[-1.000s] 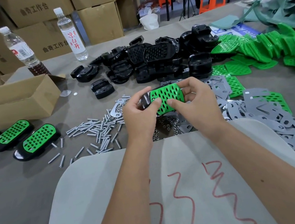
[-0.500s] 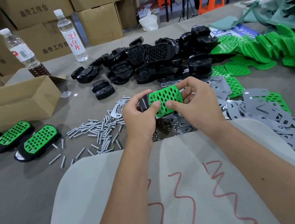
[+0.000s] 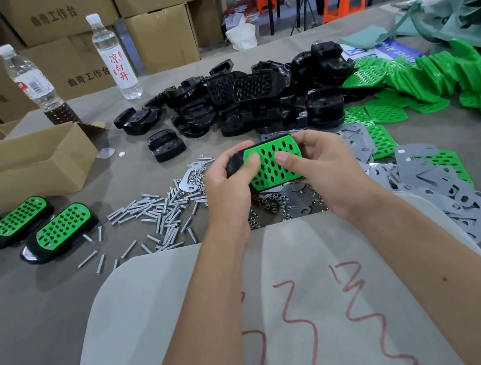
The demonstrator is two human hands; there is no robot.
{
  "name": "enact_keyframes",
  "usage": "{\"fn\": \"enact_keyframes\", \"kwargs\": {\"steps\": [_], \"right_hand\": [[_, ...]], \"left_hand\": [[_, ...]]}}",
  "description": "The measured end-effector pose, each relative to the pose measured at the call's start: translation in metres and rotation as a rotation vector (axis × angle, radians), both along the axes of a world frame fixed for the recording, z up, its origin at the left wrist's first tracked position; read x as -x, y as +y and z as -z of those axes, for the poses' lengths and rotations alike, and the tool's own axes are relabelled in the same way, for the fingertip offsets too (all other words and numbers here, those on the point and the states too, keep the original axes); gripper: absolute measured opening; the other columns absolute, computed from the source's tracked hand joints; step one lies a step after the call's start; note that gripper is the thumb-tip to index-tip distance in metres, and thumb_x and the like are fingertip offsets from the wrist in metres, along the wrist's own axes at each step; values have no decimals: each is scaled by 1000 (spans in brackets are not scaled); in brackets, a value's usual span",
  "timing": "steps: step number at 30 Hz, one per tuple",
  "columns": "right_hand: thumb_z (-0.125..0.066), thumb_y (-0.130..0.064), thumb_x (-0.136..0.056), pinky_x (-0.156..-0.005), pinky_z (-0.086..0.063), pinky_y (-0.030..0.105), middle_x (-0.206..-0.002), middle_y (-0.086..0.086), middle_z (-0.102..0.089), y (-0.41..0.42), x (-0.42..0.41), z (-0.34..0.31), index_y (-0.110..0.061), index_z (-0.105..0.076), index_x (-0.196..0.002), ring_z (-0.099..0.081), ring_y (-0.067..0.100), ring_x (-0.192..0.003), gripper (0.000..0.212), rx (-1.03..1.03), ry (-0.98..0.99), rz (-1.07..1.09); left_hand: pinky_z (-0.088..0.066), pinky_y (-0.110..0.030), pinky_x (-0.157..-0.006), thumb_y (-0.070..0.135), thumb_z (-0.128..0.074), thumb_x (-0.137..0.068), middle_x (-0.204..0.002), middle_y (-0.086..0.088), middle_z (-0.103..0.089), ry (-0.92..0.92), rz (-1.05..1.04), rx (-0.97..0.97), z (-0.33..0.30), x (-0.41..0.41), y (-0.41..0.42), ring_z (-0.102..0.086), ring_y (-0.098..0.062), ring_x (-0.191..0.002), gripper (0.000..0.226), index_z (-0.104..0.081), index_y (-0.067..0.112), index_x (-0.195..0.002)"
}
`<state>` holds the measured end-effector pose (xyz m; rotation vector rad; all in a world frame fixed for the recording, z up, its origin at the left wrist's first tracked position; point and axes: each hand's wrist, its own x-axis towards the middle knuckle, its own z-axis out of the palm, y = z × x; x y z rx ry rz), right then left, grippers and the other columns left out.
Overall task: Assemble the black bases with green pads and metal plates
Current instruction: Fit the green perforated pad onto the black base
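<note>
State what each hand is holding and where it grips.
Both grip one black base with a green pad: left hand at its left end, right hand at its right end, thumbs pressing the pad.

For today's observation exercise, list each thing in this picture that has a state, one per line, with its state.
Green perforated pad on black base: held in both hands, thumbs on the pad.
Left hand: gripping it.
Right hand: gripping it.
Three finished green-and-black pieces: lying flat.
Brown cardboard box: open.
Two clear plastic bottles: upright, capped.
</note>
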<state>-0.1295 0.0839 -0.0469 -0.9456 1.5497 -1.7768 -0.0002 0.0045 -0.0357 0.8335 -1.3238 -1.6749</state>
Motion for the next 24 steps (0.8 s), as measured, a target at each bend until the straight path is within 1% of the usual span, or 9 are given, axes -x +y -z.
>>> {"fn": "enact_keyframes", "kwargs": {"steps": [5, 8, 10, 13, 15, 16, 20, 22, 24], "right_hand": [[-73, -5, -94, -67, -58, 27, -96, 9, -80, 1, 2, -2, -3, -67, -113, -76, 24, -90, 20, -12, -51, -15], [-76, -11, -87, -80, -56, 43, -106, 22, -76, 4, 1, -4, 3, -66, -118, -72, 35, -97, 36, 11, -118, -40], [-77, -19, -81, -80, -54, 44, -113, 28, -73, 7, 1, -6, 6, -65, -121, -70, 37, -99, 48, 31, -160, -64], [-74, -18, -82, -96, -53, 51, -121, 33, -68, 10, 2, -8, 10, -63, -124, -69, 35, -102, 51, 66, -210, -103], [-73, -17, -83, -106, -47, 56, -125, 35, -65, 12, 2, -9, 12, -61, -125, -66, 35, -105, 53, 78, -241, -123], [-72, -17, -84, -107, -46, 56, -126, 36, -64, 13, 3, -10, 13, -60, -126, -66, 35, -105, 53, 78, -250, -131], [-73, -19, -84, -97, -55, 45, -113, 28, -71, 11, 3, -10, 14, -60, -124, -68, 31, -101, 53, 79, -242, -140], [-74, -24, -83, -88, -59, 38, -108, 24, -72, 9, 2, -10, 12, -62, -119, -70, 28, -97, 52, 77, -225, -122], [-72, -25, -86, -88, -61, 39, -113, 27, -72, 7, 1, -9, 11, -65, -119, -72, 29, -100, 49, 68, -232, -125]], "left_hand": [[-51, -64, -103, 15, -67, -100, -115, -16, -70, -17, -16, -19, 0, 3, 4, -64, -37, -111, 11, -74, 15, -109], [-52, -64, -101, 17, -64, -102, -124, -21, -68, -1, 12, -23, -1, 3, 4, -64, -30, -106, 12, -72, 15, -111], [-55, -63, -97, 17, -64, -102, -125, -25, -67, 27, 27, -31, -3, 3, 4, -65, -30, -104, 10, -71, 15, -109], [-63, -50, -78, 18, -64, -101, -118, -26, -69, 59, 64, -58, -3, 3, 2, -66, -31, -100, 10, -72, 14, -107], [-59, -35, -57, 19, -65, -100, -108, -18, -71, 71, 102, -93, -3, 1, 0, -67, -31, -95, 12, -73, 13, -107], [-58, -33, -56, 20, -66, -100, -105, -15, -73, 80, 118, -112, -4, -1, -1, -69, -29, -93, 12, -74, 13, -106], [-61, -34, -71, 20, -65, -99, -102, -9, -76, 109, 139, -158, -1, -1, -2, -73, -21, -89, 18, -75, 8, -109], [-61, -33, -70, 19, -63, -101, -102, -10, -75, 107, 100, -170, 0, 1, -2, -72, -20, -87, 20, -73, 5, -111], [-61, -32, -67, 20, -63, -102, -99, -9, -74, 109, 39, -182, 0, 3, -1, -71, -18, -85, 17, -72, 6, -107]]}}
